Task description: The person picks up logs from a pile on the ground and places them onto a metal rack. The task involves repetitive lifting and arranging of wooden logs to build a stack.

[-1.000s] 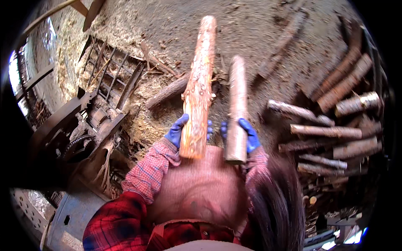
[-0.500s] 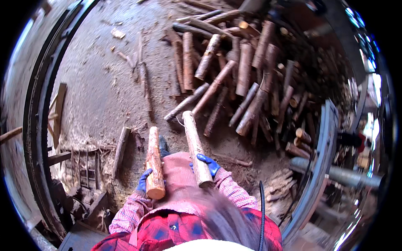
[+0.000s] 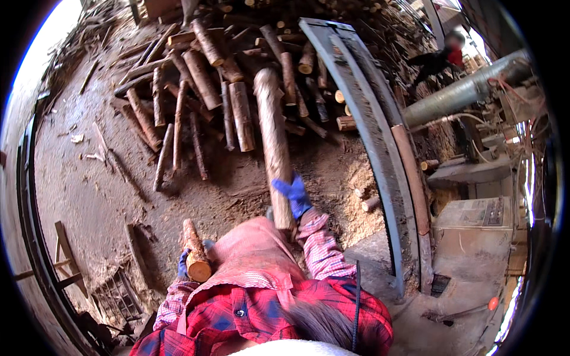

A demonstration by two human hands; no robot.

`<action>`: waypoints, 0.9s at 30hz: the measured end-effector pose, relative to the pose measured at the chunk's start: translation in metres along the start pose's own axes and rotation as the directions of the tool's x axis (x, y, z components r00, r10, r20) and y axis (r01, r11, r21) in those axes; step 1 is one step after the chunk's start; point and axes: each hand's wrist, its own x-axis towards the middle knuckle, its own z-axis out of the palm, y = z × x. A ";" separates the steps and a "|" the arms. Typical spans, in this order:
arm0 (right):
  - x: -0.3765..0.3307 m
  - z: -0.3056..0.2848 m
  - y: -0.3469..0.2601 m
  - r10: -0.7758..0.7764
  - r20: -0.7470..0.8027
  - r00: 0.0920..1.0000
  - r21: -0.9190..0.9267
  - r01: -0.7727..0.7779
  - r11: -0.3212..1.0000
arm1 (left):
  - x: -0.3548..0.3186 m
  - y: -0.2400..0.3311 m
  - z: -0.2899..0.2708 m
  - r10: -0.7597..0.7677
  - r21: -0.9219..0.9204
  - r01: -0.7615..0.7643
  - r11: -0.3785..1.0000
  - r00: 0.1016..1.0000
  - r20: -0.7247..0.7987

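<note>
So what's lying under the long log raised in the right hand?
Beneath the long log, held in the gloved right hand, lie a pile of cut logs and sawdust-covered ground. Whatever sits directly below its length is covered by the log itself.

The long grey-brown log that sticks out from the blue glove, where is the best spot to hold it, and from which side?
Probably near its close end, where the right hand in the blue glove already wraps the long grey-brown log. The trunk is round and fairly even, so fingers close around it from the right side. Its far end reaches over the pile of cut logs, so a second hand further along might steady it.
</note>
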 end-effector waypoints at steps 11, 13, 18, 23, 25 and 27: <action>0.145 -0.332 -0.297 -0.830 -0.022 0.557 -0.805 0.482 0.345 | 0.074 -0.133 0.177 0.206 -0.008 -0.206 0.979 0.978 0.017; 0.180 -0.382 -0.294 -0.891 0.096 0.443 -0.925 0.370 0.084 | 0.082 -0.144 0.209 0.230 -0.008 -0.230 0.973 0.971 0.060; 0.197 -0.417 -0.195 -0.458 -0.183 0.870 -0.982 -0.188 0.036 | 0.072 -0.155 0.321 0.198 0.329 -0.216 0.919 0.976 0.088; 0.161 -0.414 -0.207 -0.387 -0.233 0.892 -0.972 -0.219 0.082 | 0.065 -0.129 0.415 0.461 0.575 -0.546 0.609 0.834 0.304; 0.148 -0.439 -0.193 -0.530 -0.127 0.838 -0.991 -0.124 0.042 | 0.060 -0.135 0.471 0.431 0.660 -0.634 0.403 0.767 0.474; 0.120 -0.417 -0.205 -0.581 -0.024 0.814 -0.994 0.041 0.099 | 0.035 -0.163 0.528 0.425 0.623 -0.712 0.324 0.698 0.577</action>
